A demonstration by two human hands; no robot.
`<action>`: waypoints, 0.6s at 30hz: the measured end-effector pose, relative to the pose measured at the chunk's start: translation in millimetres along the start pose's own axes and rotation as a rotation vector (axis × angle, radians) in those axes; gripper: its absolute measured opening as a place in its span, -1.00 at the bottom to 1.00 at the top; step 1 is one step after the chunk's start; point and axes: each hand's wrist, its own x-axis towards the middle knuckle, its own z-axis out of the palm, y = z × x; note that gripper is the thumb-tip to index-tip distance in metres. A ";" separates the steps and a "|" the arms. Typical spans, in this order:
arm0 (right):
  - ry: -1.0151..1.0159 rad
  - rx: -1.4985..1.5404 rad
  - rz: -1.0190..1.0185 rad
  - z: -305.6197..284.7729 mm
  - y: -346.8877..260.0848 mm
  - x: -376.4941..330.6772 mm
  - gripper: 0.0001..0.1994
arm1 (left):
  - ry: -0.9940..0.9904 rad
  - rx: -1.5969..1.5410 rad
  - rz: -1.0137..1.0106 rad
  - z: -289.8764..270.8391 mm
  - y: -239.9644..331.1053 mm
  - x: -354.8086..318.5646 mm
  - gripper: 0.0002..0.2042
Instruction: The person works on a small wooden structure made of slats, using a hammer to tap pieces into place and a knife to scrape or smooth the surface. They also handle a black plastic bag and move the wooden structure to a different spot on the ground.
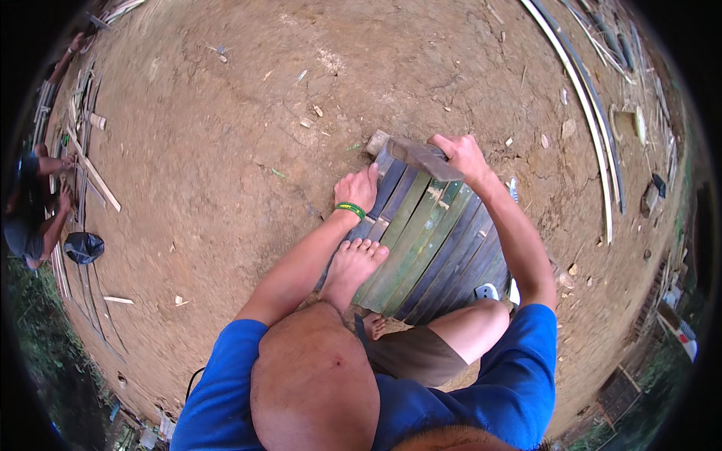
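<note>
Side by side in front of me lie several green and dark split bamboo slats [421, 229], forming a panel on the ground. My right hand [462, 156] is closed around the handle of a machete [425, 158]; its broad, dark blade lies across the far ends of the slats, pointing left. At the panel's left edge, my left hand [357, 189], with a green band on the wrist, is closed on the outermost slat, its fingers partly hidden. My bare foot [351, 264] presses on the panel's near left part. A small wooden block [377, 143] sits at the far left corner.
Bare brown dirt [248, 113] with scattered chips surrounds the panel. Long curved bamboo strips [594, 120] lie at the right. At the far left, another person [37, 195] sits near more strips [94, 169] and a black bag [83, 247]. A sandal [486, 292] touches the panel's near right side.
</note>
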 end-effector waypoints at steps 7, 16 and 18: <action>-0.151 -0.129 0.061 1.2 15.3 0.3 -0.64 | 0.004 -0.006 0.012 1.3 -1.2 0.1 -0.41; 0.014 0.027 0.080 -9.1 2.0 14.0 -0.65 | -0.029 0.002 0.007 -3.3 -1.9 0.6 -0.39; -0.071 0.020 0.078 -4.4 5.2 6.4 -0.60 | -0.030 0.016 0.013 0.0 2.7 1.6 -0.40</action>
